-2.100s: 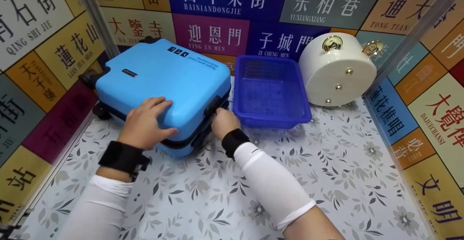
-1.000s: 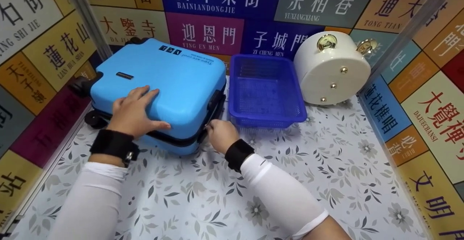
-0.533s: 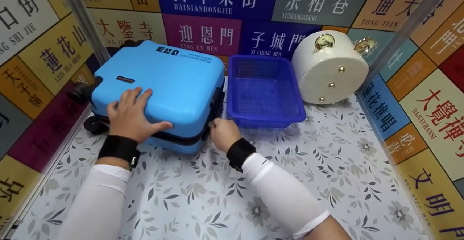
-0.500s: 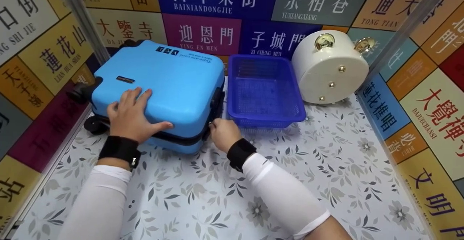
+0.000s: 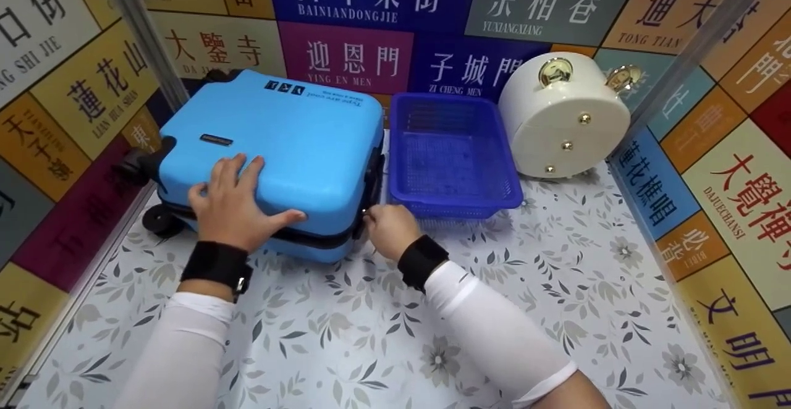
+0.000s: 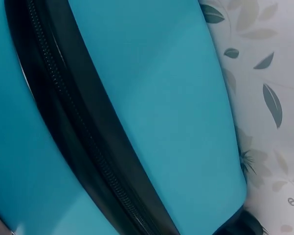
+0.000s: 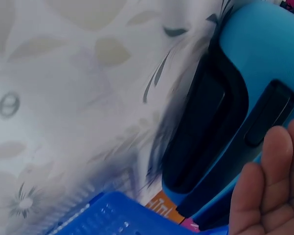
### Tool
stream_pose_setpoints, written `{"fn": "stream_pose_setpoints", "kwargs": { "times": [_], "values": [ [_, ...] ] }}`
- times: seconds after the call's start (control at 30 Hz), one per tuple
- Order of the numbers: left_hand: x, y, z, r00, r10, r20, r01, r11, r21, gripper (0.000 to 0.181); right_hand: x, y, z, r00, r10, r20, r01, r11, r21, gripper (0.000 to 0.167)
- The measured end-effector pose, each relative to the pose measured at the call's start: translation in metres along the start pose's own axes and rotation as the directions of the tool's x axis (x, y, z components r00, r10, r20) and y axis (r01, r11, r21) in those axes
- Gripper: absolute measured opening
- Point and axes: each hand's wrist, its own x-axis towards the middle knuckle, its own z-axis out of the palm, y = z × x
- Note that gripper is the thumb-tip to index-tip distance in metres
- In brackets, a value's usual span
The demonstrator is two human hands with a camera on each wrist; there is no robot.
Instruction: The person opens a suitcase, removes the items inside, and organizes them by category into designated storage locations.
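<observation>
A light blue hard-shell suitcase lies flat at the left, its wheels toward the left wall. My left hand rests on its near edge, fingers spread over the top and thumb along the side. At the right side, close to the near corner, my right hand pinches a small shiny zipper pull at the black seam. The left wrist view shows the zipper closed along the near side. In the right wrist view, fingers are beside the black side handle; thumb and pull are out of sight there.
A blue plastic basket stands just right of the suitcase. Beyond it sits a round cream case with gold knobs, against the back right corner. Sign-printed walls enclose the floral-patterned surface.
My right hand has come along the right-side seam from near the handle toward the near corner, then barely moved. My left hand stays on the suitcase, shifting slightly. The head view has shifted.
</observation>
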Motion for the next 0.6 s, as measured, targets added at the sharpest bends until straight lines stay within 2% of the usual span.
{"fn": "stream_pose_setpoints", "kwargs": {
  "times": [0.13,0.23,0.43,0.6],
  "values": [
    [0.0,0.007,-0.003,0.999,-0.033,-0.024,0.031,0.996,-0.086,0.105,0.0,0.003,-0.004,0.999,-0.044,0.03,0.044,0.999,0.004,0.023],
    [0.0,0.007,-0.006,0.999,-0.033,-0.018,0.03,0.992,-0.126,0.098,-0.001,0.005,-0.006,0.996,-0.062,0.057,0.06,0.998,0.03,0.022],
    [-0.001,-0.002,-0.009,0.997,0.036,0.063,-0.035,0.999,-0.023,0.123,-0.003,0.005,-0.007,0.998,-0.011,0.055,0.008,0.999,0.039,0.023],
    [-0.005,-0.004,-0.001,0.999,0.036,0.005,-0.036,0.999,0.021,0.126,-0.009,0.002,-0.006,0.998,0.018,0.063,-0.02,0.999,0.046,0.024]
  ]
}}
